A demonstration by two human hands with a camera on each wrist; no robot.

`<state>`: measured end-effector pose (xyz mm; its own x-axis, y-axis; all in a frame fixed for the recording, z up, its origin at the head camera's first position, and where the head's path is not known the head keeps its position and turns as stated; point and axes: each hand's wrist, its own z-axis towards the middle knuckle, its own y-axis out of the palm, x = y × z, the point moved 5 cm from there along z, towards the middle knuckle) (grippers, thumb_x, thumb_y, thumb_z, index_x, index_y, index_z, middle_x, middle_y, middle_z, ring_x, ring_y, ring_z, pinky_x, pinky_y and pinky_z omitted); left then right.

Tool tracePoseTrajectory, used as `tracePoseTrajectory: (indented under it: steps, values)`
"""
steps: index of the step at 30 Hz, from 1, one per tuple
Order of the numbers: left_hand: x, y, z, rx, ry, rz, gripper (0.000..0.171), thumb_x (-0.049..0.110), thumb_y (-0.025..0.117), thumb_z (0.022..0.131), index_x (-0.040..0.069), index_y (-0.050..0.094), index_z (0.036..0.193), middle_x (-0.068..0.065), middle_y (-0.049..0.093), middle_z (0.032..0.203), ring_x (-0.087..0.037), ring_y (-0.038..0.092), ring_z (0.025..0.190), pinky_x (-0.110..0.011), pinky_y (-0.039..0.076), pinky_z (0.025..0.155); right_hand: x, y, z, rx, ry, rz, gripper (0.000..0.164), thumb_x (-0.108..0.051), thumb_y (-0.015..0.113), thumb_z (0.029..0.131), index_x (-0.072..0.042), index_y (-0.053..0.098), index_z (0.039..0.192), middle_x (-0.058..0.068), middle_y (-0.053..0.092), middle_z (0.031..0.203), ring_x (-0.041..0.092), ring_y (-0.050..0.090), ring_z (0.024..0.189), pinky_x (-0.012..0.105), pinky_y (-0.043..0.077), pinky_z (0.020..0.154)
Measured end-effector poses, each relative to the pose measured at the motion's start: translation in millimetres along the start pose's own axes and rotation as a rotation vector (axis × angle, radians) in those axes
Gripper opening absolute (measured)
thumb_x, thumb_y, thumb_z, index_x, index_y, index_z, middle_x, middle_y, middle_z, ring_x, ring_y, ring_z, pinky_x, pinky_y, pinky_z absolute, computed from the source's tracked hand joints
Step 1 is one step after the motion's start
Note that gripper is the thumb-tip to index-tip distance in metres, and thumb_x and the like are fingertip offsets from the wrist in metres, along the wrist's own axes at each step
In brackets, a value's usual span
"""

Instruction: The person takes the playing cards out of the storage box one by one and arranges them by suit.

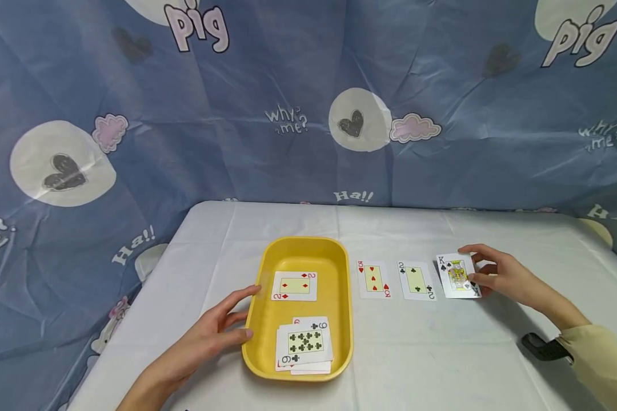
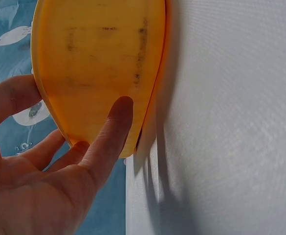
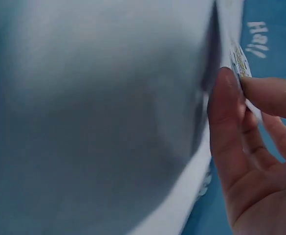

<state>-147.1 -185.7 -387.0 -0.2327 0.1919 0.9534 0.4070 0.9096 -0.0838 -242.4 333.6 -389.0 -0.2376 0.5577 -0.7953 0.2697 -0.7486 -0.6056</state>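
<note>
1. A left hand (image 1: 212,333) rested extended fingers against a yellow tray (image 1: 308,309) holding the nine of clubs (image 1: 305,342).
2. A right hand (image 1: 510,281) pinched and partly covered the king of spades (image 1: 455,277), beside the two of clubs (image 1: 416,280).
3. Blue printed cloth (image 1: 267,165) hung behind the white table (image 1: 401,348).

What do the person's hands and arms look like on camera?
Both the left hand and right hand are ungloved, with no rings visible. The right arm wears a pale yellow sleeve with a black wrist device; no left sleeve shows.

the backdrop (image 1: 308,57) reads "pig" (one card (image 1: 457,277), "k").
</note>
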Motion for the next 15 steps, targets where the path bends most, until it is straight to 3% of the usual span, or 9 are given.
tracePoseTrajectory:
  steps: [11, 15]
  values:
    - [-0.4, -0.4, -1.1, 0.001, 0.01, 0.007, 0.07, 0.015, 0.069, 0.091, 0.024, 0.036, 0.152, -0.013, 0.032, 0.155, -0.03, 0.043, 0.134, -0.04, 0.045, 0.098, 0.5, 3.8, 0.2, 0.023, 0.059, -0.295, 0.052, 0.0, 0.07, 0.086, 0.0, 0.053, 0.135, 0.018, 0.05, 0.11, 0.014, 0.059, 0.074, 0.029, 0.049, 0.05]
    - [-0.2, -0.3, -1.6, -0.002, 0.023, 0.015, 0.07, 0.015, 0.069, 0.091, 0.023, 0.035, 0.152, -0.014, 0.034, 0.154, -0.03, 0.045, 0.133, -0.039, 0.045, 0.097, -1.4, 7.5, -0.9, 0.021, 0.066, -0.321, 0.048, 0.0, 0.068, 0.086, -0.001, 0.055, 0.133, 0.018, 0.049, 0.108, 0.013, 0.056, 0.066, 0.028, 0.047, 0.048]
